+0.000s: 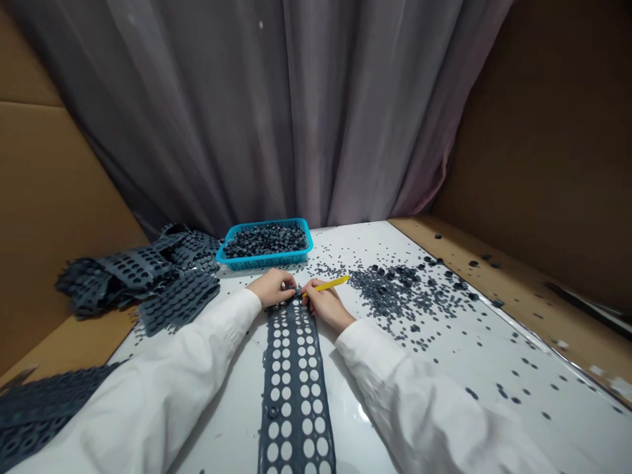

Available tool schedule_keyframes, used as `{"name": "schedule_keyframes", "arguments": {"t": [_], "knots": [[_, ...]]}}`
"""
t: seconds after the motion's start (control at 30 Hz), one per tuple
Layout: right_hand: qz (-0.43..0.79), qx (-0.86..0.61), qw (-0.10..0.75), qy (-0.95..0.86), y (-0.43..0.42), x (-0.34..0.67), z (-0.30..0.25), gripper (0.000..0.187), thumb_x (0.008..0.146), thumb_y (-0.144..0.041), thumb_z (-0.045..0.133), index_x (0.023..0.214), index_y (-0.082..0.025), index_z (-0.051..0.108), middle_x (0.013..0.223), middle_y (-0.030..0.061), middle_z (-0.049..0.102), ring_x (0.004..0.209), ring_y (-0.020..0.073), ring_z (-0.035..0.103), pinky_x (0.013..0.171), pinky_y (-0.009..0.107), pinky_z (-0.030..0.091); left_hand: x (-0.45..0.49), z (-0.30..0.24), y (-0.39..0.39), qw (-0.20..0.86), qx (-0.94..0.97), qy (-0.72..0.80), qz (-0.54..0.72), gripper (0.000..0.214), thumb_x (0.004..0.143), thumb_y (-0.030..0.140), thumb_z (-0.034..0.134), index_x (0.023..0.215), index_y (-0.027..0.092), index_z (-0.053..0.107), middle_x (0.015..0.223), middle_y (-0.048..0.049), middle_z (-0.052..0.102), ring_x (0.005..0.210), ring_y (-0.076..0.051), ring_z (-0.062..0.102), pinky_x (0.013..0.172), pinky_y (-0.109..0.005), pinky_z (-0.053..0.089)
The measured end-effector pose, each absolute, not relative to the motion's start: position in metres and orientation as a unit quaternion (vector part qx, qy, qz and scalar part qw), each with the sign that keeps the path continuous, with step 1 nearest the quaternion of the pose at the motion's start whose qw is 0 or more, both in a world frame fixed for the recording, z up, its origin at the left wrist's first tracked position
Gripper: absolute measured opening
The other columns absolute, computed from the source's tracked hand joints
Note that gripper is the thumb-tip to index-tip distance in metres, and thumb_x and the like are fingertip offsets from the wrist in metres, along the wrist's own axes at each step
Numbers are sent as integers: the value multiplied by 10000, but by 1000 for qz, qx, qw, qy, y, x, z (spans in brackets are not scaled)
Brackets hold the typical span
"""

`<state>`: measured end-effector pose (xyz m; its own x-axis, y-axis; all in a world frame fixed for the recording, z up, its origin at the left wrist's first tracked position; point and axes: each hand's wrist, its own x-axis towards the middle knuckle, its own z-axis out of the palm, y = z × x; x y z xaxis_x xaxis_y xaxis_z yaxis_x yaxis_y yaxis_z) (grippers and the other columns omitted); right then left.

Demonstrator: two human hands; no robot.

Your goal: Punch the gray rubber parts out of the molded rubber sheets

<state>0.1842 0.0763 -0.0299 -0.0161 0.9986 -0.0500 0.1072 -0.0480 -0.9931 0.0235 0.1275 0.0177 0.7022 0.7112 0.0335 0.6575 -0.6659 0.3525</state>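
Right fingers: I see the right hand (pixel 323 303) pinching a yellow pen-shaped tool (pixel 333 283), its far end slanting up to the right.
Left fingers: the left hand (pixel 270 288) is curled, thumb and fingertips near each other at the strip's far end; I cannot tell whether they pinch it.
Perforated strip: the dark grey strip (pixel 295 368) lies lengthwise on the white table (pixel 224 415), running from both hands toward me, with paired columns of round holes.
Small ring: one dark ring (pixel 273 411) sits on the strip's left side.
Sleeves: both forearms wear white sleeves (pixel 197 355).
Blue basket: beyond the left hand, a basket (pixel 266 262) holds many small black pieces (pixel 266 240).
Loose discs: to my right, dark discs (pixel 390 289) lie heaped and scattered.
Studded sheets: to my left, dark sheets (pixel 178 299) are piled.
Surround: a grey curtain (pixel 316 118) hangs behind, between brown cardboard panels (pixel 59 197).
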Motion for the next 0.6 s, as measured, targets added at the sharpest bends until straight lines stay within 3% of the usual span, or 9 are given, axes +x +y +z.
{"name": "schedule_keyframes", "arguments": {"t": [0.23,0.43,0.6], "knots": [[460,-537,451,-545,78,182,-29,161,737,-196,440,607,-170,531,494,-36,514,456,91,448,448,200,342,30,20,132,121,934,334,20,182,674,201,641,843,140,670,783,-60,655,733,-192,590,658,-245,422],[457,-538,449,-548,80,184,-31,157,740,-206,443,615,-172,532,495,-36,524,449,90,445,437,197,340,37,22,129,87,942,323,-6,172,701,143,596,856,161,667,846,-78,650,829,-215,594,747,-270,427],[462,-541,451,-539,79,184,-30,158,738,-207,443,601,-180,518,491,-35,523,422,91,438,396,195,334,40,16,120,79,935,345,7,141,748,102,526,789,142,655,843,-108,641,778,-233,610,696,-294,437]]}}
